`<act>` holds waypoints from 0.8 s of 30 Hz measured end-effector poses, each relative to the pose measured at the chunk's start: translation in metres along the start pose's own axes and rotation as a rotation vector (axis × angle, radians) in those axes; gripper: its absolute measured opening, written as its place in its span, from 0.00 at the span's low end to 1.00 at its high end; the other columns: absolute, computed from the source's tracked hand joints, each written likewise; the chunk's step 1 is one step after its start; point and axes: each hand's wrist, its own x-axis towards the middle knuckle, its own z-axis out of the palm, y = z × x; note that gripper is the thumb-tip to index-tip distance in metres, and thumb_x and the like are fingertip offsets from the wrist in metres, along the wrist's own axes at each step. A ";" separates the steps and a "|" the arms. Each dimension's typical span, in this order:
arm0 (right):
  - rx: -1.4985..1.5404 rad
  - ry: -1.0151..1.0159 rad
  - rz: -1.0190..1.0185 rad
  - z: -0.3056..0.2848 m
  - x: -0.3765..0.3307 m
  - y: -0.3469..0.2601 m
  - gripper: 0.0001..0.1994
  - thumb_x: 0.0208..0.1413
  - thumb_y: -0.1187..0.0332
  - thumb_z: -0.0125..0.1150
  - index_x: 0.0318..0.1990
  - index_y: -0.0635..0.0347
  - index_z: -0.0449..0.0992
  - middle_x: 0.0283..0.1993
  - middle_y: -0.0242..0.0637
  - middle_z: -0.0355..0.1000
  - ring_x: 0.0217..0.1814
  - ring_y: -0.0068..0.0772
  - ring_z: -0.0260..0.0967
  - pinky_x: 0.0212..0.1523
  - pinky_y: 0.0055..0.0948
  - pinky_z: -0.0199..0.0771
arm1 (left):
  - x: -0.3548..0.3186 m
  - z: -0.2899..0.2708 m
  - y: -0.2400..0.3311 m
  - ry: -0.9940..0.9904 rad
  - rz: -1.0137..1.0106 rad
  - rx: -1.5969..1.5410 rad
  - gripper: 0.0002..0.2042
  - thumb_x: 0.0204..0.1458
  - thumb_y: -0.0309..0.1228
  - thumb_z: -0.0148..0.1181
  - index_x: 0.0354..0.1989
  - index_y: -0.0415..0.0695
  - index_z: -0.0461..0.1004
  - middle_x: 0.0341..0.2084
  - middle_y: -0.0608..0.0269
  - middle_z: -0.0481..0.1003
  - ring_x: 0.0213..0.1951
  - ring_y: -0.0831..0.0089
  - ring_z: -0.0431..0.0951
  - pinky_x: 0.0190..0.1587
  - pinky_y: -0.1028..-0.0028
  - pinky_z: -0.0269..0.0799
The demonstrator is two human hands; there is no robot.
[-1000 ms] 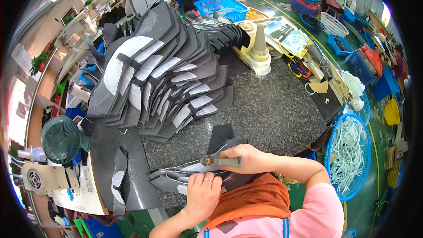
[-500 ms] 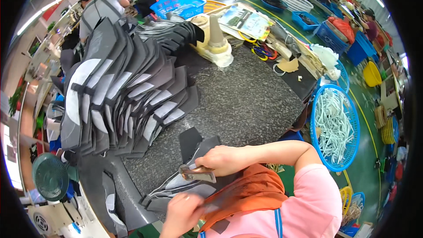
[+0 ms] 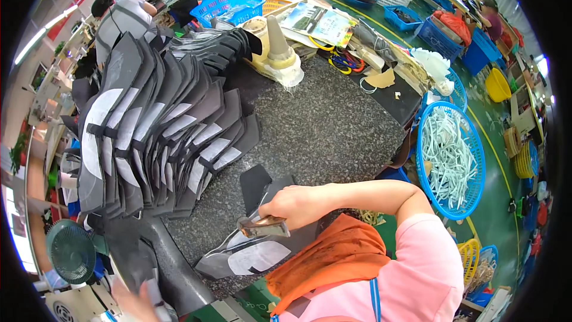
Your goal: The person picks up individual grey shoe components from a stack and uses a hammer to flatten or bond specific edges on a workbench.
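My right hand is closed around a hammer with a shiny metal head and a brownish handle, mostly hidden in my fist. Beneath it, on the speckled dark worktop, lies a dark grey cut piece with a pale oval patch and light seam lines. Another dark flap sticks out beyond the hammer. At the lower left, my left hand is smeared by motion beside a dark strip with a pale patch; whether it grips the strip is unclear.
A large fanned stack of dark grey pieces covers the worktop's left side. A cone on a glue-covered base stands at the back. Scissors and scraps lie near it. A blue basket of pale strips is at right, a green fan at left.
My left hand has swung from in front of the orange apron to the lower left, uncovering the pale oval patch. My right hand still holds the hammer over the piece. The view has shifted slightly.
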 end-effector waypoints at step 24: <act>-0.117 0.075 -0.057 -0.004 -0.014 0.011 0.13 0.53 0.67 0.58 0.46 0.60 0.72 0.28 0.49 0.74 0.35 0.54 0.73 0.35 0.47 0.68 | -0.077 -0.040 0.234 -0.715 0.622 -1.030 0.15 0.46 0.35 0.68 0.37 0.41 0.71 0.32 0.59 0.71 0.39 0.61 0.71 0.43 0.66 0.67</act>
